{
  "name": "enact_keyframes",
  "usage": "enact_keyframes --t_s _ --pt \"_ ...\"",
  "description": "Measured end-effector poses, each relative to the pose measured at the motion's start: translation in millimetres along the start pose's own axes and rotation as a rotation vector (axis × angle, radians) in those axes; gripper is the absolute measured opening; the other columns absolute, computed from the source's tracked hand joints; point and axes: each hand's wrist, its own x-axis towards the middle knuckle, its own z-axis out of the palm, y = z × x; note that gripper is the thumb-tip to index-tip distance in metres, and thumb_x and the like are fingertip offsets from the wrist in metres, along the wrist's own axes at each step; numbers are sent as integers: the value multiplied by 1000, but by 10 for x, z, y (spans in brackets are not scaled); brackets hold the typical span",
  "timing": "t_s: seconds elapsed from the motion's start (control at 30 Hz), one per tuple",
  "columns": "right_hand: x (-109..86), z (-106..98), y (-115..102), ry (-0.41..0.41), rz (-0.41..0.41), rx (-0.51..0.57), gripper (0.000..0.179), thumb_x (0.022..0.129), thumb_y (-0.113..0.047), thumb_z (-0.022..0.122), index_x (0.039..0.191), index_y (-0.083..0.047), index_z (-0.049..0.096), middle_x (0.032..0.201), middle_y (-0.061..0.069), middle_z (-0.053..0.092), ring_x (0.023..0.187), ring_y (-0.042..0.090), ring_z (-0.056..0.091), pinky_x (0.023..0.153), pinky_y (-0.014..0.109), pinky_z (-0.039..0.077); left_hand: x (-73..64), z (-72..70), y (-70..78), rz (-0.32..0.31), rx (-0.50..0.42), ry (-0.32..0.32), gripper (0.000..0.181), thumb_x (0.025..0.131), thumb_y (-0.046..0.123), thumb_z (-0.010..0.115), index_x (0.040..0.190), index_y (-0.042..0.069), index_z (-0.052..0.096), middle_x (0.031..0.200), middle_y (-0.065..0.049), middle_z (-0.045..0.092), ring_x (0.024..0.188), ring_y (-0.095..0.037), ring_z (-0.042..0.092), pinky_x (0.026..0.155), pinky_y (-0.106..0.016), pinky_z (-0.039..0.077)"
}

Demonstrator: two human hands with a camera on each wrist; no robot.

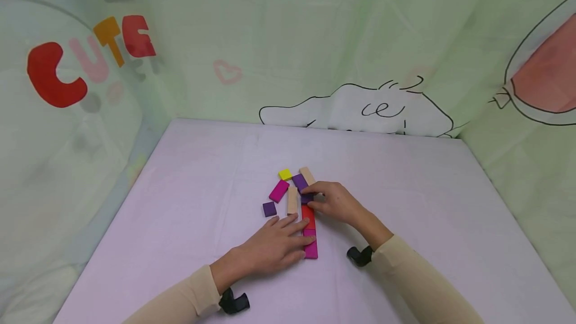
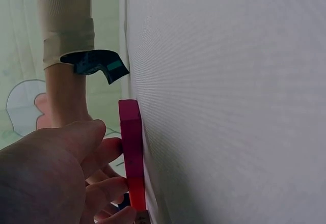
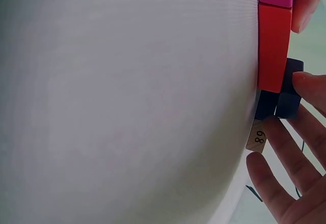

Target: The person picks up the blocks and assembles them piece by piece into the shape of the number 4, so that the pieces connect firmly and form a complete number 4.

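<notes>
On the table, a red block (image 1: 308, 217) and a magenta block (image 1: 311, 251) lie end to end in a row. My left hand (image 1: 275, 245) is spread, its fingertips resting on these two; the left wrist view shows its fingers at the side of the magenta block (image 2: 132, 145). Between thumb and fingers, my right hand (image 1: 335, 203) pinches a dark purple block (image 1: 307, 198) at the far end of the red one. The right wrist view shows that dark block (image 3: 291, 87) partly hidden by the thumb, with another dark block (image 3: 266, 105) against the red block's end.
Left of the row lie a plain wooden block (image 1: 292, 201), a small purple block (image 1: 269, 209) and a tilted magenta block (image 1: 279, 191). Farther back are a yellow block (image 1: 285, 174), a slanted purple block (image 1: 299, 182) and another wooden block (image 1: 307, 175).
</notes>
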Motion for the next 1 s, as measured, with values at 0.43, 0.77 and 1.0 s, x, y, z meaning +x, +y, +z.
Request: enact_keyframes --t_s 0.43,0.77,1.0 --pt "8 6 2 -9 -10 -25 34 92 -8 77 126 -8 73 123 10 75 116 29 69 100 46 58 -2 -17 10 -20 -3 -23 46 109 44 44 154 39 48 169 4 33 160 -27 22 123 -60 30" --pt "16 -22 -29 -19 -10 -67 34 91 -8 78 125 -8 74 122 10 73 115 29 69 97 43 59 -9 -18 7 -9 -13 -10 46 109 43 45 154 38 48 169 3 35 160 -28 23 122 -61 31" --pt "17 -27 -50 -14 10 -66 33 90 -9 79 123 -9 75 121 10 71 115 29 67 97 42 59 3 -23 7 -19 -8 -20 46 109 44 45 155 39 47 169 4 34 160 -27 22 123 -60 30"
